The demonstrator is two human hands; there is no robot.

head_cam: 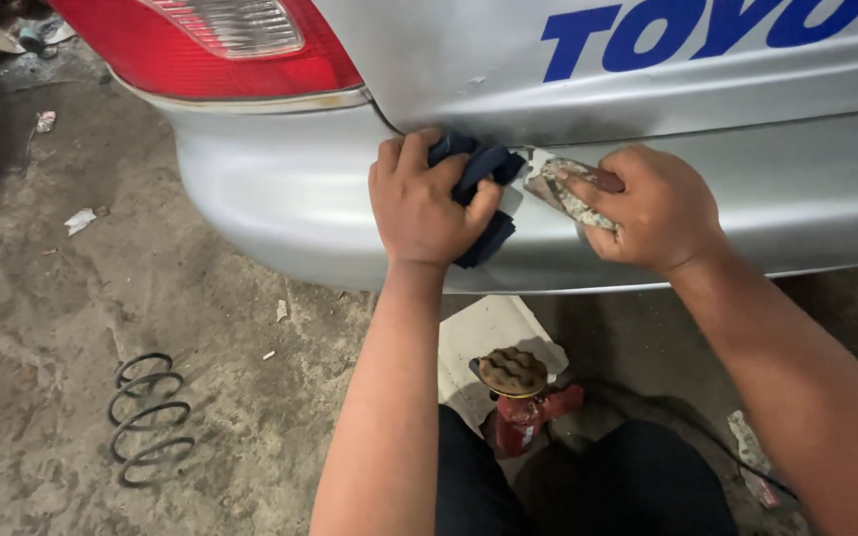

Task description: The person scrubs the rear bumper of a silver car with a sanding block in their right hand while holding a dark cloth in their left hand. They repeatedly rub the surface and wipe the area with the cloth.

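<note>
A silver car's rear bumper (270, 199) fills the upper half of the head view, with a red tail light (220, 45) at the top left. My left hand (419, 199) presses a crumpled dark blue cloth (484, 169) against the bumper. Just to its right, my right hand (647, 208) holds a worn, speckled scrap of sandpaper (568, 189) flat on a pale, scuffed patch of the bumper (540, 159). The two hands are almost touching.
A red bottle jack (523, 397) with a rusty ridged top stands on the floor below the bumper, on a white sheet (489, 328). A black coil spring (151, 417) lies on the dusty concrete at the left. Scraps of litter lie at the far left.
</note>
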